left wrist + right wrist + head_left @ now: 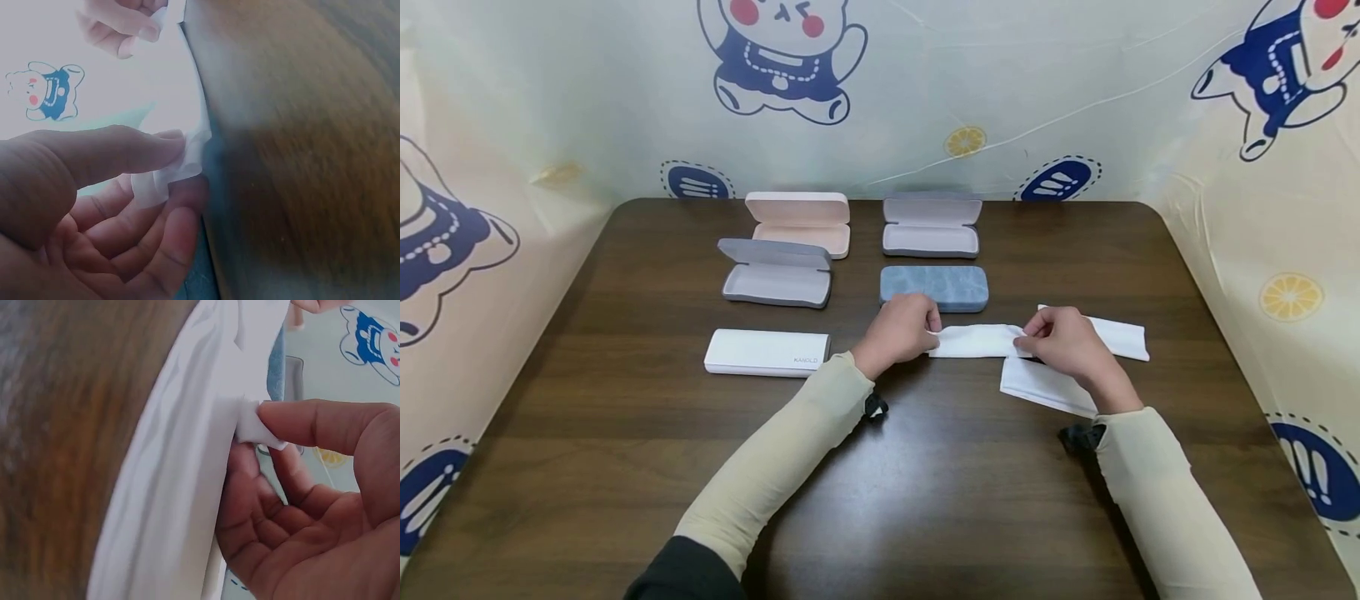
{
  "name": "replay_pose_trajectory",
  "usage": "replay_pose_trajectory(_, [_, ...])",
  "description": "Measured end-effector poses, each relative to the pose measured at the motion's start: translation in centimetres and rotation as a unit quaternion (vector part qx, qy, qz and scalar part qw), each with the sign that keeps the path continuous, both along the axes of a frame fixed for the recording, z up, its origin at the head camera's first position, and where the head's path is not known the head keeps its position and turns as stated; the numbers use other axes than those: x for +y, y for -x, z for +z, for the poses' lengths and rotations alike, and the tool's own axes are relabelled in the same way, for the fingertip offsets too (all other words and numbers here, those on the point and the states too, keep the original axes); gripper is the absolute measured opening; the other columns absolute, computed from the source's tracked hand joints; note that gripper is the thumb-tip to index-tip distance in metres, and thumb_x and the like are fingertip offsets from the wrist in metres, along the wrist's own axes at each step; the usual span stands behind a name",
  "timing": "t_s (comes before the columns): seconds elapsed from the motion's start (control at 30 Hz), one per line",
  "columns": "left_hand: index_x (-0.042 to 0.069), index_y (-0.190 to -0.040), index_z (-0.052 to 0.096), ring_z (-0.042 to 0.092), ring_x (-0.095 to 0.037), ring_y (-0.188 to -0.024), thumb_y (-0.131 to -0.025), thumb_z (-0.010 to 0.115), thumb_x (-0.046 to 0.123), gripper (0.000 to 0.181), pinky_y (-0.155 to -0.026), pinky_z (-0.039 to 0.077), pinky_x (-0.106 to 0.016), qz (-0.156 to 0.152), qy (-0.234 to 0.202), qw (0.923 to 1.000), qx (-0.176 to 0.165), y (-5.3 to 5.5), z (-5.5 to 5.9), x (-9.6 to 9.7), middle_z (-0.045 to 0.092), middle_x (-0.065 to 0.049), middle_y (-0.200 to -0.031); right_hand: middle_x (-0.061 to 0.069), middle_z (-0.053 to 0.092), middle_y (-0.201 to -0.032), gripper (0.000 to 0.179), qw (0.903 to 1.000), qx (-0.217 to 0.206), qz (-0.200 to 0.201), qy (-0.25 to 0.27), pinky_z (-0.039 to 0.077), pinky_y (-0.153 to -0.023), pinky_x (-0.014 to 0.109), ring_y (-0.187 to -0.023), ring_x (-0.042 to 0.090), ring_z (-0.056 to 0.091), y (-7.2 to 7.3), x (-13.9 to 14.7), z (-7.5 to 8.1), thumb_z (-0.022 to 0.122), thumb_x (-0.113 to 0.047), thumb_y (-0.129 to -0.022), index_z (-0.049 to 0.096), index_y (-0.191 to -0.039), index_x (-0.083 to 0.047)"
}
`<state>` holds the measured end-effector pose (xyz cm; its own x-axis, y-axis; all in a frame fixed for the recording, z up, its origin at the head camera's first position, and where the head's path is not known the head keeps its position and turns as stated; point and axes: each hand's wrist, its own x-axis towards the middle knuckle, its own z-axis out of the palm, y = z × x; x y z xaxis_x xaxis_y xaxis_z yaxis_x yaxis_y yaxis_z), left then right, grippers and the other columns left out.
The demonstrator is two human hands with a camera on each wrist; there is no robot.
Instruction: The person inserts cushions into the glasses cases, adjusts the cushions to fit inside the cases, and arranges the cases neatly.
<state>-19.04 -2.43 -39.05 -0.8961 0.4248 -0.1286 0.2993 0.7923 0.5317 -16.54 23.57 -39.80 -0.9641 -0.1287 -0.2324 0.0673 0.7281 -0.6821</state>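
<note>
A folded white strip [977, 341], thin like tissue, is stretched between my two hands. My left hand [901, 329] pinches its left end between thumb and fingers, and the layered edge [181, 165] shows in the left wrist view. My right hand [1070, 343] pinches the other end, whose corner [256, 425] sticks out between thumb and fingers in the right wrist view. Two more folded white strips lie by the right hand: one strip [1048, 387] in front, one strip [1122, 338] behind and to the right, partly hidden by the hand. A shut blue glasses case [934, 282] lies just behind the left hand.
A shut white glasses case [767, 352] with lettering lies left of the left hand. Farther back stand an open pink case [797, 221] and two open grey cases, one grey case [778, 283] at left, another grey case [931, 237] at right. Printed sheeting [925, 92] surrounds the brown table [880, 517].
</note>
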Motion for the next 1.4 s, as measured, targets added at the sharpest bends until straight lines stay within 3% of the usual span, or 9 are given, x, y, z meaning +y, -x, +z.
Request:
replay_pose_trajectory(0.17, [0.008, -0.094, 0.076, 0.061, -0.015, -0.082, -0.083, 0.077, 0.006, 0.011, -0.077, 0.05, -0.03, -0.005, -0.011, 0.9999, 0.005, 0.3, 0.3, -0.2, 0.069, 0.001, -0.088, 0.013, 0.061, -0.087, 0.015, 0.9995, -0.008, -0.013, 0.029, 0.044, -0.062, 0.033, -0.075, 0.026, 0.052, 0.1, 0.1, 0.3, 0.074, -0.013, -0.091, 0.066, -0.095, 0.0])
replay_pose_trajectory(0.33, [0.008, -0.089, 0.079, 0.061, -0.015, -0.08, -0.083, 0.076, 0.005, 0.008, -0.073, 0.05, -0.029, -0.011, -0.036, 0.9993, -0.005, 0.7, 1.2, -0.7, 0.072, 0.0, -0.087, 0.014, 0.063, -0.089, 0.02, 0.999, -0.002, -0.014, 0.043, 0.047, -0.063, 0.034, -0.076, 0.027, 0.056, 0.2, 0.0, 1.0, 0.075, -0.017, -0.092, 0.066, -0.099, 0.0])
replay_pose_trajectory(0.8, [0.008, -0.081, 0.078, 0.055, -0.017, -0.063, -0.086, 0.072, 0.007, 0.008, -0.06, 0.044, -0.027, 0.044, -0.09, 0.995, 0.004, 2.3, 4.2, -2.2, 0.067, 0.0, -0.071, 0.017, 0.063, -0.1, 0.031, 0.9947, 0.006, -0.031, 0.098, 0.053, -0.065, 0.034, -0.083, 0.029, 0.055, 1.8, -1.2, 4.0, 0.075, -0.014, -0.092, 0.064, -0.117, 0.001])
replay_pose_trajectory(1.0, [0.01, -0.07, 0.068, 0.041, -0.014, -0.054, -0.086, 0.064, 0.005, 0.018, -0.055, 0.035, -0.027, 0.076, -0.086, 0.9934, -0.001, 3.3, 5.1, -2.7, 0.047, 0.002, -0.058, 0.016, 0.065, -0.094, 0.031, 0.9926, 0.003, -0.026, 0.118, 0.054, -0.07, 0.032, -0.08, 0.03, 0.058, 3.4, -2.2, 4.8, 0.076, -0.015, -0.092, 0.066, -0.114, 0.003])
replay_pose_trajectory(1.2, [0.012, -0.054, 0.04, 0.015, -0.013, -0.053, -0.082, 0.055, -0.001, 0.035, -0.052, 0.018, -0.028, 0.084, -0.102, 0.9911, 0.02, 4.9, 5.5, -3.2, 0.022, 0.002, -0.056, 0.015, 0.066, -0.092, 0.027, 0.9894, 0.012, -0.033, 0.141, 0.054, -0.068, 0.028, -0.076, 0.026, 0.058, 5.4, -2.9, 5.2, 0.075, -0.015, -0.093, 0.067, -0.111, 0.003])
replay_pose_trajectory(1.4, [0.012, -0.053, 0.034, 0.014, -0.013, -0.053, -0.085, 0.056, 0.001, 0.04, -0.052, 0.017, -0.028, 0.107, -0.109, 0.9882, 0.016, 6.6, 5.7, -3.9, 0.02, 0.002, -0.056, 0.015, 0.066, -0.097, 0.026, 0.988, 0.01, -0.045, 0.147, 0.053, -0.069, 0.026, -0.081, 0.028, 0.059, 7.3, -3.6, 5.2, 0.073, -0.016, -0.094, 0.067, -0.112, 0.002])
